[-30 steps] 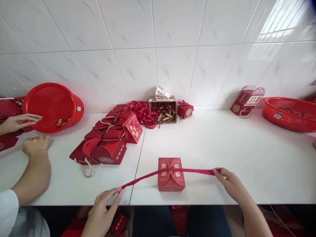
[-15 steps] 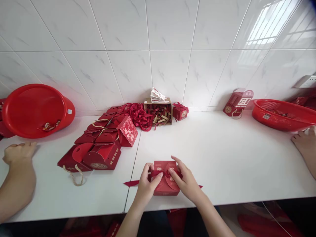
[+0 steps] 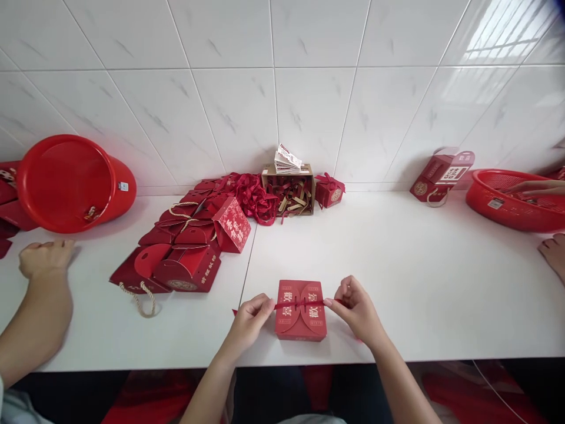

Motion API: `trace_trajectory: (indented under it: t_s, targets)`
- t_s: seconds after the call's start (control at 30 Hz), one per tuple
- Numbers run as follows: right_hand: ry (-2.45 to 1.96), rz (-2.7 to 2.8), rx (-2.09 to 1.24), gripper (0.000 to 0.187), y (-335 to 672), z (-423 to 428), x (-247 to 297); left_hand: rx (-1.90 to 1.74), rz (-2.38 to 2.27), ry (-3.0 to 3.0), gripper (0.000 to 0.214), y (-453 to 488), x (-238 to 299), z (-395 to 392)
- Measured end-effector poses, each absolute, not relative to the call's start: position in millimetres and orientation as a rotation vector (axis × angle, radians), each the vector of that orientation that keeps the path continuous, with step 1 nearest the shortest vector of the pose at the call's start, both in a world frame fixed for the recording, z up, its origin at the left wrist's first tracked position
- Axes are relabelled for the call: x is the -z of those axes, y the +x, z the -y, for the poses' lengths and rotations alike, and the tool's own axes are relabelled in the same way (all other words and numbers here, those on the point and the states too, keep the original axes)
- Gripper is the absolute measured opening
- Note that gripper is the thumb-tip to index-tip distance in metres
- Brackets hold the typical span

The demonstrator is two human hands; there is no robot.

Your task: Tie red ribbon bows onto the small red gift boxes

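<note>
Two hands pinch a thin red ribbon (image 3: pixel 300 304) across a small red cardboard gift box (image 3: pixel 301 324).
Head view: the box lies flat near the front edge of the white worktop (image 3: pixel 419 282). The left hand (image 3: pixel 247 318) has its fingers closed on the ribbon just left of the box, and the right hand (image 3: pixel 359 309) grips it just right.

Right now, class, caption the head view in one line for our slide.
Left hand and right hand pinch a red ribbon taut across a red gift box on the white table.
</note>
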State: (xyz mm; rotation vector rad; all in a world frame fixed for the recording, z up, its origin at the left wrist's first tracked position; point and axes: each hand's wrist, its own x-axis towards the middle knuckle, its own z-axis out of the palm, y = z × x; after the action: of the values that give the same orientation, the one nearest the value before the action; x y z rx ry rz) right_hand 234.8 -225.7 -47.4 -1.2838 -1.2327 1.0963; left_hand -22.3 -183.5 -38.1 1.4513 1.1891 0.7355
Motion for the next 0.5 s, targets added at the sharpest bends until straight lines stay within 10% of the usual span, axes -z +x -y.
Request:
trace_trajectory:
  t_s: [0.5]
  targets:
    - [-1.373,1.374,-0.488,0.031,204.3,221.2,20.7,-0.219,-0.729,1.497,0.030,-28.8,-19.5,172.4]
